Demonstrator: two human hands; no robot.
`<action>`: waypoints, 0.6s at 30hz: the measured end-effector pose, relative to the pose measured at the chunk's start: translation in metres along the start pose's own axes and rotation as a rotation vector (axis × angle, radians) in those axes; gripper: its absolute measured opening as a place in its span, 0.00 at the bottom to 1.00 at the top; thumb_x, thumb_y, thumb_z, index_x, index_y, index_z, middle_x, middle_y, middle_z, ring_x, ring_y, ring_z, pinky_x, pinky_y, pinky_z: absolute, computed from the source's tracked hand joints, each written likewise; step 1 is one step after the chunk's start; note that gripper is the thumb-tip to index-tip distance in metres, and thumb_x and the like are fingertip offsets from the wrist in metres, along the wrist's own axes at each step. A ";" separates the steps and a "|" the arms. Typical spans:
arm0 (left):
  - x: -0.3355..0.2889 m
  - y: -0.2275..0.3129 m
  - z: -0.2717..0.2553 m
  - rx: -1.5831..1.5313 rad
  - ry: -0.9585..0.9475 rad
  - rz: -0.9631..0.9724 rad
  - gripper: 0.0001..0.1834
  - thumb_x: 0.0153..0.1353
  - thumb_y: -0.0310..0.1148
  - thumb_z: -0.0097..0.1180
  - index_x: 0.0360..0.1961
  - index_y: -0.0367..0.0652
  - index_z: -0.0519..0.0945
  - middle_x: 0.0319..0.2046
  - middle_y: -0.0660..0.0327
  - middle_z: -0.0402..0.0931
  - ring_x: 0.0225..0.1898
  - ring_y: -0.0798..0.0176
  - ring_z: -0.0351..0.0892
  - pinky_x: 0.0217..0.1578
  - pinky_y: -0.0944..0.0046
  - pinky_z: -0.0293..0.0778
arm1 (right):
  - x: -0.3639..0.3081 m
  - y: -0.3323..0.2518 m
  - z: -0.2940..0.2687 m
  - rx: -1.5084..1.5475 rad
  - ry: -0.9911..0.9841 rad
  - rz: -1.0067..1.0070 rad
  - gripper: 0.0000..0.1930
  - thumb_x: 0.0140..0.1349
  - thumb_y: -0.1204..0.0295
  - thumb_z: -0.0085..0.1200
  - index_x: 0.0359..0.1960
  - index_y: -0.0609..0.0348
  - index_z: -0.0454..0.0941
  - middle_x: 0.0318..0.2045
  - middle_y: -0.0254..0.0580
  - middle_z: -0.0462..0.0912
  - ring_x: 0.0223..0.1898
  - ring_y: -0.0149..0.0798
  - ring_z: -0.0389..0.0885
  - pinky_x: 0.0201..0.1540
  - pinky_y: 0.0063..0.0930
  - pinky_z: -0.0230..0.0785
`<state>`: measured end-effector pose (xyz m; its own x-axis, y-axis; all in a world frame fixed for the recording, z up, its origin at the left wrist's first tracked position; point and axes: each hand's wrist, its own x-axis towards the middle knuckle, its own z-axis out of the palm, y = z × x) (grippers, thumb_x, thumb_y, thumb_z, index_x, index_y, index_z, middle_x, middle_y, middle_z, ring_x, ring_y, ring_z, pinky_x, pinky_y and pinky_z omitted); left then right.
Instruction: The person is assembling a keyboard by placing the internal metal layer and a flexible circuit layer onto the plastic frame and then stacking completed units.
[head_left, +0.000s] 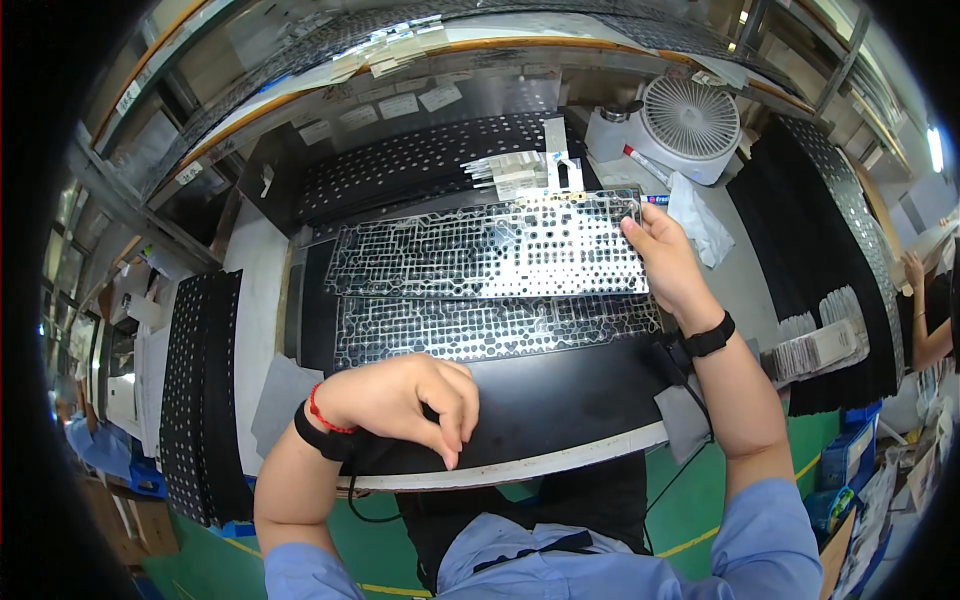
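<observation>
My right hand (672,262) grips the right end of a keyboard membrane sheet (480,245), thumb on top. It is a long, glossy film with circuit traces and rows of small dark spots. A short pale tail (565,178) sticks up from its far edge. Under and nearer to me, a second membrane sheet (490,330) lies on the black work mat (560,395), partly covered by the first. My left hand (425,402) hovers over the mat's near left part, thumb and fingertips pinched together and pointing down. Whether anything sits in that pinch is too small to make out.
Behind the sheets stand dotted black strips (420,165) and a bundle of pale tails (510,175). A white fan (692,118) and crumpled tissue (700,220) are at the back right. Stacked black sheets (205,390) lie left, others (825,270) right. Another person's arm (930,320) shows far right.
</observation>
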<state>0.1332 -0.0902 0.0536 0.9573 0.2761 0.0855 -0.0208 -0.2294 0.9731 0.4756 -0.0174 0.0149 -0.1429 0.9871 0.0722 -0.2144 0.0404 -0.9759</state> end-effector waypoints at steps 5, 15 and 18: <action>-0.015 -0.004 -0.016 -0.010 0.184 -0.070 0.05 0.53 0.27 0.68 0.31 0.39 0.87 0.33 0.59 0.83 0.37 0.63 0.79 0.40 0.66 0.74 | 0.002 0.001 -0.007 -0.035 0.007 -0.014 0.11 0.73 0.75 0.44 0.53 0.64 0.71 0.43 0.41 0.84 0.40 0.28 0.83 0.43 0.23 0.76; -0.074 -0.055 -0.098 0.218 1.484 -0.171 0.13 0.72 0.36 0.46 0.43 0.40 0.80 0.36 0.64 0.80 0.37 0.70 0.76 0.43 0.69 0.70 | 0.008 -0.001 -0.025 -0.147 0.067 -0.154 0.09 0.72 0.76 0.43 0.49 0.64 0.73 0.43 0.37 0.82 0.42 0.26 0.79 0.48 0.22 0.71; -0.090 -0.065 -0.108 -0.067 1.488 -0.267 0.16 0.73 0.41 0.45 0.51 0.41 0.78 0.37 0.66 0.80 0.35 0.74 0.76 0.40 0.72 0.70 | 0.008 -0.003 -0.025 -0.126 0.103 -0.158 0.08 0.73 0.75 0.43 0.47 0.64 0.73 0.42 0.38 0.82 0.42 0.26 0.79 0.47 0.22 0.71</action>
<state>0.0167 0.0009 0.0058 -0.2191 0.9757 0.0019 0.0490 0.0091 0.9988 0.4989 -0.0053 0.0135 -0.0160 0.9773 0.2113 -0.1032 0.2086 -0.9725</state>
